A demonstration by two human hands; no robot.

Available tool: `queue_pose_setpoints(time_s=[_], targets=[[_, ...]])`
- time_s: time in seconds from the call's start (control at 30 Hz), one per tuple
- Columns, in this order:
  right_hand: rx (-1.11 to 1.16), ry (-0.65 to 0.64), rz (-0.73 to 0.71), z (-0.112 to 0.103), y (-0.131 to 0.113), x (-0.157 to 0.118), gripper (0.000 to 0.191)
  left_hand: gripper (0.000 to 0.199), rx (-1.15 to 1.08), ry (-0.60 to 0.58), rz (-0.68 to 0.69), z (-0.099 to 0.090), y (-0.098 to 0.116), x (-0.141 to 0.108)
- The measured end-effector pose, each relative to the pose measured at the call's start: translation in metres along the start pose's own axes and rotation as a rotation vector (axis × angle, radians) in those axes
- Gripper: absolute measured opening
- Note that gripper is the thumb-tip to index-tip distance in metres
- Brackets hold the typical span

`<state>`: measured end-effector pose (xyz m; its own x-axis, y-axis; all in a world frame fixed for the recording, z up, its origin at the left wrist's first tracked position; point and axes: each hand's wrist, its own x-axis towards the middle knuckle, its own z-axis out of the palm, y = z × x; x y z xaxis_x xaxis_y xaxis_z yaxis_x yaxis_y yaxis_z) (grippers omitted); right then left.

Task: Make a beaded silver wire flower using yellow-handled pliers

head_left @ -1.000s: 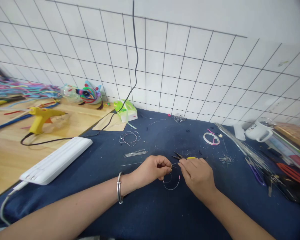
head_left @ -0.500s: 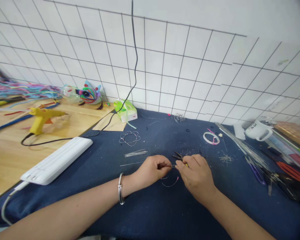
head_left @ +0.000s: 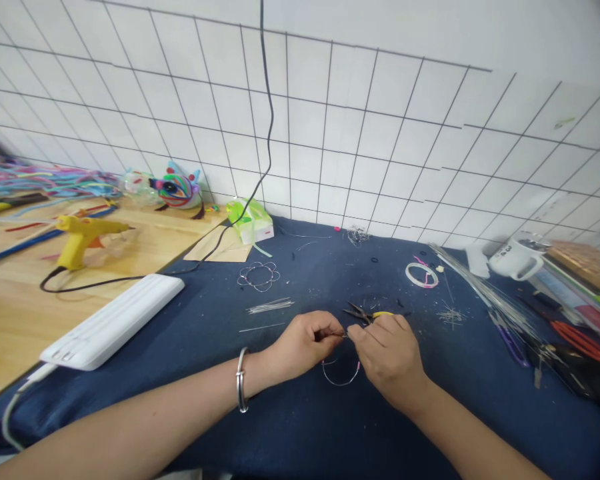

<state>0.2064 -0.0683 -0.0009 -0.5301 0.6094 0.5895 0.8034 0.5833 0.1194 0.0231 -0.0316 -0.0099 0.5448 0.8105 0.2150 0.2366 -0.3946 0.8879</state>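
My left hand (head_left: 313, 340) is pinched shut on a thin wire whose small end shows at the fingertips. Facing it, my right hand (head_left: 393, 353) pinches the same wire from the other side, their fingertips almost touching. A curved length of the wire (head_left: 341, 385) with a pink bit at its end hangs below, between the hands. Pliers (head_left: 363, 312) with yellow handles lie with jaws apart just beyond my right hand, which partly hides them. To the left lie a flower-shaped wire piece (head_left: 259, 277) and a bundle of straight wires (head_left: 271, 306).
A white power strip (head_left: 113, 321) and a yellow glue gun (head_left: 83, 237) are on the left. At the back stands a tissue pack (head_left: 253, 223). A coil (head_left: 421, 275), cut wires (head_left: 451, 315), purple-handled scissors (head_left: 514, 347) and a white mug (head_left: 517, 257) sit to the right.
My right hand has turned slightly, and more of the pliers' yellow handle shows behind it. The hanging wire curve has swung lower and looks rounder. My left hand has hardly moved.
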Motion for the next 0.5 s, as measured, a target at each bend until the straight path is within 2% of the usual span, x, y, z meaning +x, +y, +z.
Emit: queue_pose_setpoints(time_s=[0.23, 0.5], targets=[[0.081, 0.012, 0.039, -0.0066, 0.0024, 0.0064, 0.015, 0.012, 0.037, -0.047, 0.072, -0.0045, 0.0053, -0.0011], [0.102, 0.016, 0.085, -0.0052, 0.0041, 0.0070, 0.014, 0.014, -0.066, -0.043, -0.060, -0.0008, 0.0024, 0.0012]])
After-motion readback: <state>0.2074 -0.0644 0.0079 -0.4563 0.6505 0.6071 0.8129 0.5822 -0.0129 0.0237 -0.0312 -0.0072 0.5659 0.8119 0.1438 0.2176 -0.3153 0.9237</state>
